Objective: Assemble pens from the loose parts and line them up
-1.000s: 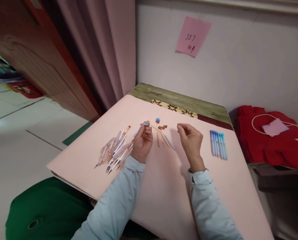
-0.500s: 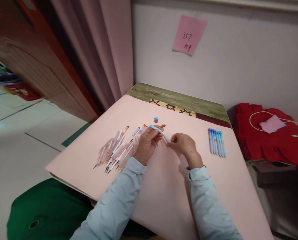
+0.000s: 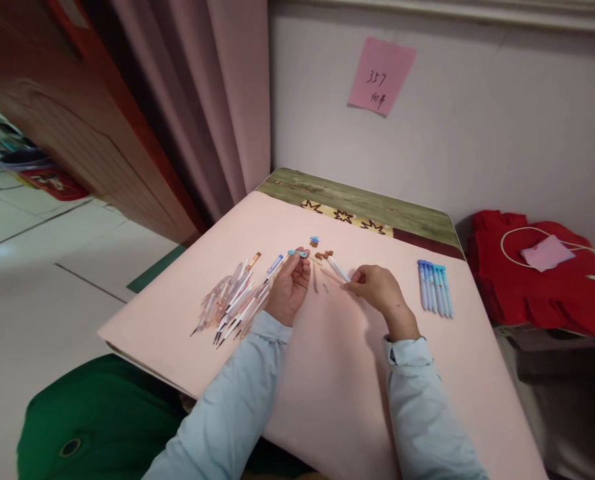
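Head view, the only one: pinching a light blue piece (image 3: 297, 253) between the fingertips of the left hand (image 3: 290, 287), above the pink table (image 3: 330, 367). Clamping the lower end of a pale pen barrel (image 3: 337, 268) in thumb and finger of the right hand (image 3: 380, 293), slanting its upper end toward the light blue piece (near, not touching). Half a second ago, nearly end to end — now parted by a visible gap, so seemingly unjoined, though both in hand. Leaving untouched the small brown pieces (image 3: 323, 255) beyond, the loose pile of pen parts (image 3: 237, 297) at left and the lined-up pens (image 3: 436, 290) at right.
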Available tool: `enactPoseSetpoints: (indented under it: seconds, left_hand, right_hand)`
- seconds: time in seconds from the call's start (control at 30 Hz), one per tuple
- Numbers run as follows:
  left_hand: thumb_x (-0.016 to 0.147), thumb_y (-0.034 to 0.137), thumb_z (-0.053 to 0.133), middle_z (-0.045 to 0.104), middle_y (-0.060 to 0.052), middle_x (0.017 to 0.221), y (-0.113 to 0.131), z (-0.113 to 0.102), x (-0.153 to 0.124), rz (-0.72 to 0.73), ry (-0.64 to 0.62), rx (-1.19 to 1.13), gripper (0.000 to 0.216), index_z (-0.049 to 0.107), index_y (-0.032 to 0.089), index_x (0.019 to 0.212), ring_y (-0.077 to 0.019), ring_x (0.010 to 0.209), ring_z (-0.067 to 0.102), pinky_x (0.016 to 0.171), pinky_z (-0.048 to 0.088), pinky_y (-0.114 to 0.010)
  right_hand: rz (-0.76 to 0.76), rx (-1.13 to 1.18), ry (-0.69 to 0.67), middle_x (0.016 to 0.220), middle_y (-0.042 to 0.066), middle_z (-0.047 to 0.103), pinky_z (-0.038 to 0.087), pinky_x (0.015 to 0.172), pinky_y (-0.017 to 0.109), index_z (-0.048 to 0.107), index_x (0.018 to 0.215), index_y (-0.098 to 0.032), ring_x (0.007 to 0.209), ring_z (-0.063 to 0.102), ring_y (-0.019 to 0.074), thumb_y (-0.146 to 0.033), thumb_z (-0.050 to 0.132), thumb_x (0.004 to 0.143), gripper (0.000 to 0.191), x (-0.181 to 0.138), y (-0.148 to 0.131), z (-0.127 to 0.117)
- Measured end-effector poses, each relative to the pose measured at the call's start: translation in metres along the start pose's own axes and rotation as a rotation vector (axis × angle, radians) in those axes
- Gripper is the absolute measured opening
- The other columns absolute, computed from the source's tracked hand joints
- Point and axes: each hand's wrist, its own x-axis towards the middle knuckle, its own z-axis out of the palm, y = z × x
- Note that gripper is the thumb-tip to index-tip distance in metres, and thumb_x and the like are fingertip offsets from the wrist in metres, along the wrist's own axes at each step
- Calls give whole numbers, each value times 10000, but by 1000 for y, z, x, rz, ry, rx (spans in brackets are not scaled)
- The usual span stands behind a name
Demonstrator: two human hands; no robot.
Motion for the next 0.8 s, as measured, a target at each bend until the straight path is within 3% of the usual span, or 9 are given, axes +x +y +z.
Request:
enactPoseSetpoints:
  seconds: [0.2, 0.43, 0.67, 0.8]
  left_hand:
    - [993, 128, 457, 656, -46, 807, 6, 1, 0, -50, -18, -138, 186, 631, 70, 960, -20, 602, 597, 570, 516, -76]
    - [1012, 156, 426, 661, -64, 849, 8, 0, 0, -123, -32, -244, 220, 619, 50, 1016, -18, 599, 585, 531, 502, -63]
    - [1019, 176, 419, 626, -28, 753, 6, 1, -2, -146, -41, -259, 260, 622, 59, 1133, -28, 569, 580, 511, 494, -71]
    - [1013, 158, 424, 663, -52, 796, 4, 2, -3, -126, -36, -216, 262, 627, 49, 1137, -33, 571, 589, 518, 497, -84]
  right_hand:
    - [-92, 186, -43, 658, -23, 674, 344, 534, 239, 690, 746, -222, 594, 572, 134, -354, 755, 684, 160, -2, 0, 1]
    - [-239, 522, -22, 670, -5, 658, 354, 523, 231, 698, 919, -186, 551, 507, 116, -429, 680, 781, 280, -22, -16, -18]
    - [-334, 470, -8, 644, -22, 640, 330, 501, 211, 714, 854, -212, 529, 507, 103, -361, 669, 798, 165, -42, -39, -28]
    - [-345, 406, 18, 642, -19, 647, 336, 516, 208, 724, 809, -216, 541, 528, 106, -341, 665, 799, 138, -45, -45, -29]
